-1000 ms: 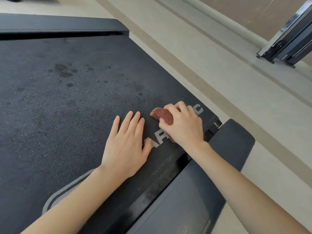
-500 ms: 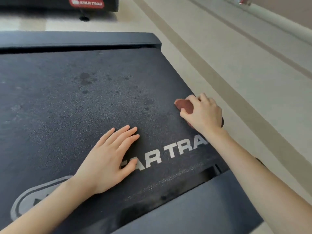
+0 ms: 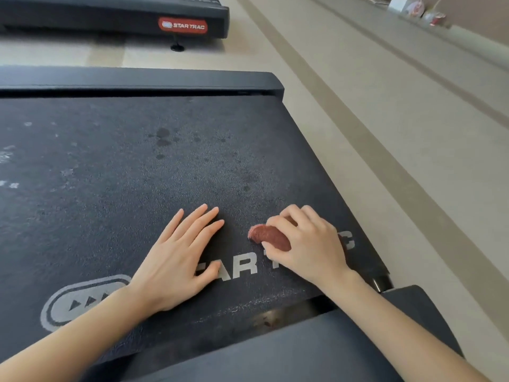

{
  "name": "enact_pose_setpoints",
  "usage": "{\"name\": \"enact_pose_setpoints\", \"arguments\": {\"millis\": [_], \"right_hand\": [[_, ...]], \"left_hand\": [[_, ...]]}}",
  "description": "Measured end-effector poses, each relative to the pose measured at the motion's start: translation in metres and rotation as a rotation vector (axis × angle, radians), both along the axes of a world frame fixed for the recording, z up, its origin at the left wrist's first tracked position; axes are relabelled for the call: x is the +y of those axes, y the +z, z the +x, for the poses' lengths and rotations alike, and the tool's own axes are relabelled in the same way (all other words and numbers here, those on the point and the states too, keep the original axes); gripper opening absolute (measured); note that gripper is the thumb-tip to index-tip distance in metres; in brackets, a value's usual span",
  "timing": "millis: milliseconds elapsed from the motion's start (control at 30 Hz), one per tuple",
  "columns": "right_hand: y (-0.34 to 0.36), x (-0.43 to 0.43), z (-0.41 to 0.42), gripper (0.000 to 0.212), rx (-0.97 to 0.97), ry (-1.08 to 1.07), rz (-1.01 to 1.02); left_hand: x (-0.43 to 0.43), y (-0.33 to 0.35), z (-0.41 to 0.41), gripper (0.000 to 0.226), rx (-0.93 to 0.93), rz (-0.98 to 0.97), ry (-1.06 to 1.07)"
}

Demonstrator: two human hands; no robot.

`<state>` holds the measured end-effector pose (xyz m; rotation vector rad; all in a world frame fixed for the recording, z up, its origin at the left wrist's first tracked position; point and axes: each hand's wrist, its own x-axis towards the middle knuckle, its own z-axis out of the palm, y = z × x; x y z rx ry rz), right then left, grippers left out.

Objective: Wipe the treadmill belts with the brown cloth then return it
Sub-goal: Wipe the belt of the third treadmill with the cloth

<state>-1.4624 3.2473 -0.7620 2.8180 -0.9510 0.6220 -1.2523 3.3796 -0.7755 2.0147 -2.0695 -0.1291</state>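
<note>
Your arms are bare as far as the view shows them — the left forearm [image 3: 82,334] and the right forearm [image 3: 399,326] are both uncovered from the lower edge up to the wrists. Your left hand [image 3: 176,260] and right hand [image 3: 308,244] are bare too: slim fingers, short rounded nails with a plain, natural look. The skin reads smooth, with knuckles and wrist bones only faintly marked.

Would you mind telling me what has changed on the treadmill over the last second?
The right hand, gripping the brown cloth, had pushed out past the white lettering half a second ago and has now pulled back over it, nearer the left hand. The left hand stayed flat on the belt, and the cloth was not let go.
</note>
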Motion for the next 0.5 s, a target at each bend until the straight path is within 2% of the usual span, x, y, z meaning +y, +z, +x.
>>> {"name": "enact_pose_setpoints", "arguments": {"millis": [300,400,500], "right_hand": [[-0.002,-0.137,0.095,0.035,0.074,-0.122,0.070],[0.001,-0.141,0.101,0.036,0.083,-0.166,0.071],[0.011,-0.106,0.092,0.031,0.074,-0.155,0.120]], "left_hand": [[-0.002,-0.002,0.001,0.070,0.015,0.018,0.078],[-0.001,-0.001,0.000,0.072,0.004,0.001,0.137],[-0.001,0.000,0.000,0.074,0.008,-0.003,0.207]]}}
